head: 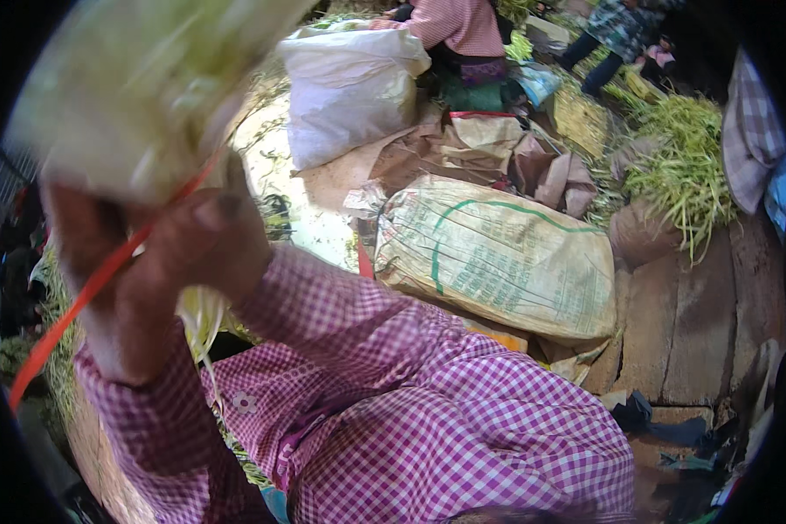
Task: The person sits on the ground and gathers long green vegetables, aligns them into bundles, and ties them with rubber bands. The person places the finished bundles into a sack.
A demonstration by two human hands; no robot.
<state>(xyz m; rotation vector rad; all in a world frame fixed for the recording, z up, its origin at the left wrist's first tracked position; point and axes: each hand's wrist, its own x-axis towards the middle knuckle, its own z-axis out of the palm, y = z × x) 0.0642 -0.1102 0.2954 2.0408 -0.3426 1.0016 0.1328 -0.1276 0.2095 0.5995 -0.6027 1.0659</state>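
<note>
A blurred bundle of pale green plant stalks (pixel 144 92) fills the upper left, raised close to the camera. Both hands are together at its lower end. My left hand (pixel 114 308) is below and left of my right hand (pixel 200 245), and the two grip the base of the bundle. A red plastic strap (pixel 65 321) runs across the fingers and trails down to the left rim. Some pale strands (pixel 200 321) hang beneath the hands. Motion blur and overlap hide exactly how each finger closes. Pink checkered sleeves cover both arms.
Ahead lies a stuffed woven sack (pixel 517 262) bearing writing; beyond it stand a white sack (pixel 354 92) and crumpled brown sacking (pixel 478 144). A seated person (pixel 455 33) is behind. Cut greens (pixel 681 164) are heaped at right near wooden planks (pixel 668 327). Another person (pixel 616 39) is farther back.
</note>
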